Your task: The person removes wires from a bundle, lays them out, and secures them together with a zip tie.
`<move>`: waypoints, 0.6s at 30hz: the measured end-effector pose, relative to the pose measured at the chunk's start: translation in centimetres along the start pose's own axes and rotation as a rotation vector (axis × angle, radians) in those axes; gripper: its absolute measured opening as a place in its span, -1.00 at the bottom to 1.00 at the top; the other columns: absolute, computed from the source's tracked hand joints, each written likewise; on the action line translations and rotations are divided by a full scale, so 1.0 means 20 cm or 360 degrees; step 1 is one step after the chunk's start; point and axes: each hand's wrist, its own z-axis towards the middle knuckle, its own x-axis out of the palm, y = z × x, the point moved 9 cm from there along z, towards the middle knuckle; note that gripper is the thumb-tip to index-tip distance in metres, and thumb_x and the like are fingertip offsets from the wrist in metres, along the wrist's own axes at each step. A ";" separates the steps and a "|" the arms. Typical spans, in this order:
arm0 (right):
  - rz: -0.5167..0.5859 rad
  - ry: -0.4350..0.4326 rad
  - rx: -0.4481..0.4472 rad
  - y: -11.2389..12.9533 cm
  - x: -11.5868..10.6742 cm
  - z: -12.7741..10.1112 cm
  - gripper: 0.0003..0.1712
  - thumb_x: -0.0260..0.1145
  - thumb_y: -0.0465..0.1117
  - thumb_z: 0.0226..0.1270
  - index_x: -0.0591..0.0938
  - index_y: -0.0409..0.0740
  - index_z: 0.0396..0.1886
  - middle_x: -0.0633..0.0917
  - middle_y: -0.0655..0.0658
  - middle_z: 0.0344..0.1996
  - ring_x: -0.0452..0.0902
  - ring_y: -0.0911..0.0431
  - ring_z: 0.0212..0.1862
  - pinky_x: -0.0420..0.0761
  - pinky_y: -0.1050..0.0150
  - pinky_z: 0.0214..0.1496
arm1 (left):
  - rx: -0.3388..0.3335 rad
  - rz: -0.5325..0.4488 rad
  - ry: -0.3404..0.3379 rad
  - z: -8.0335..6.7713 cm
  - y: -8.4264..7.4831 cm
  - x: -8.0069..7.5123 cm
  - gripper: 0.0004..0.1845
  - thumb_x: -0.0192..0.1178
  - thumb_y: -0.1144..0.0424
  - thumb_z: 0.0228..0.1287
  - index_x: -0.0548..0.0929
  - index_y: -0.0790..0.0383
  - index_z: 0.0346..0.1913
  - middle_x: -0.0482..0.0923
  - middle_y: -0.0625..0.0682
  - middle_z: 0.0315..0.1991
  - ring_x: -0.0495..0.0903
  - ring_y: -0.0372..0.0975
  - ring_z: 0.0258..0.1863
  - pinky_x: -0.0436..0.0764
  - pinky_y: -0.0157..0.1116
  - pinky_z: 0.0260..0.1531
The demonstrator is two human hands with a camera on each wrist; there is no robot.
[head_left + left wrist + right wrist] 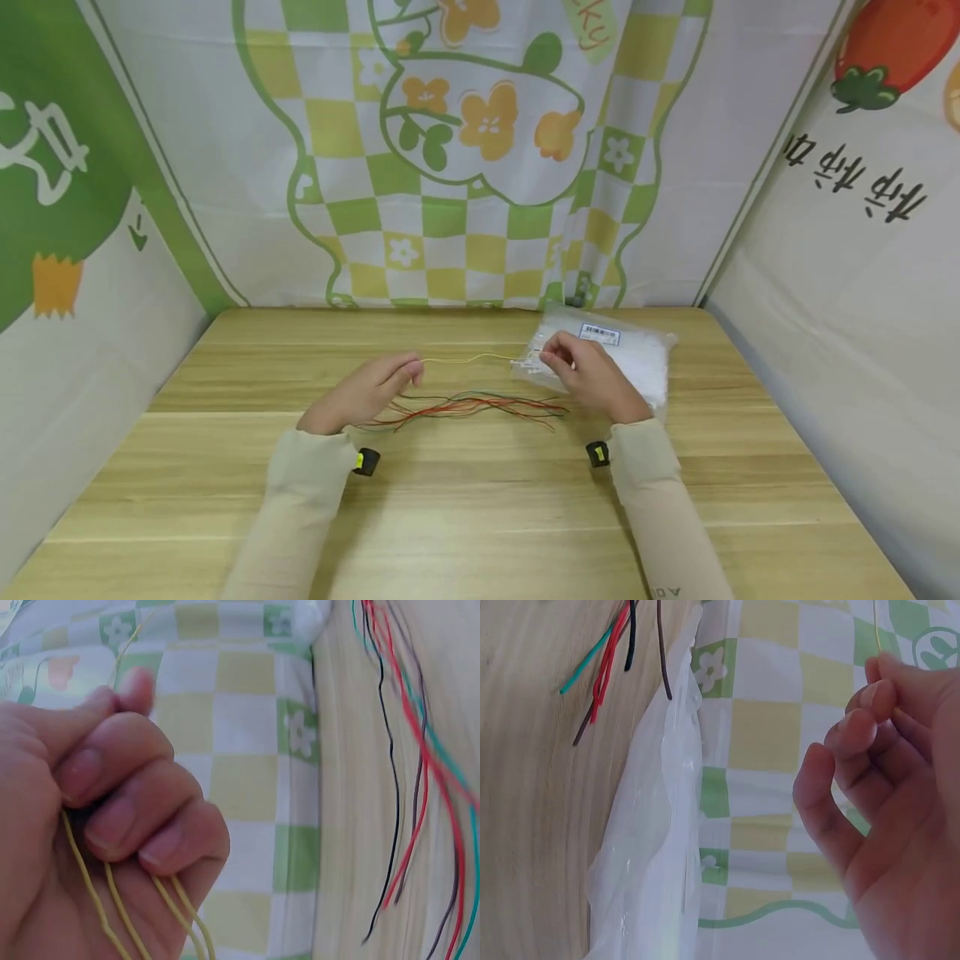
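Left hand [366, 393] curled around yellow wire [468, 359], right hand [592, 377] pinching its other end at fingertips, wire stretched just above table [480, 500], over loose wires [472, 407], beside bag [633, 354].

You can read "ky" on the printed fabric backdrop [592, 33]; the clear plastic bag's white barcode label [600, 334] is illegible.

The head camera looked forward and down from above the wooden table [480, 500], taking in both hands. Each wrist camera sat close behind its own curled fingers, facing the checked backdrop [240, 780]. All three views shared the coloured wires [472, 407].
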 end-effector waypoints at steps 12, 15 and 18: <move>0.0016 0.0077 0.0069 -0.03 0.04 0.00 -0.82 0.42 -0.08 0.50 0.77 -0.08 -0.26 0.77 -0.20 -0.34 0.57 0.11 -0.35 0.54 0.28 -0.28 | -0.0087 0.0268 -0.0098 -0.06 0.09 -0.08 -0.80 -0.03 0.32 0.70 0.62 0.29 -0.02 0.65 0.17 -0.23 0.40 -0.26 -0.40 0.52 -0.22 -0.22; 0.0007 0.0091 0.0057 -0.02 0.03 0.00 -0.88 0.49 -0.11 0.43 0.77 -0.03 -0.31 0.77 -0.13 -0.39 0.59 0.12 -0.37 0.56 0.29 -0.29 | -0.0070 0.0304 -0.0101 -0.06 0.10 -0.08 -0.79 -0.03 0.35 0.69 0.60 0.26 -0.16 0.62 0.13 -0.28 0.38 -0.28 -0.41 0.52 -0.23 -0.23; -0.0021 0.0142 0.0028 -0.02 0.04 0.00 -0.91 0.52 -0.17 0.37 0.79 -0.03 -0.34 0.76 -0.03 -0.42 0.58 0.18 -0.39 0.57 0.33 -0.29 | -0.0066 0.0323 -0.0101 -0.07 0.12 -0.08 -0.72 -0.02 0.37 0.68 0.54 0.24 -0.32 0.52 0.04 -0.40 0.36 -0.30 -0.45 0.49 -0.27 -0.26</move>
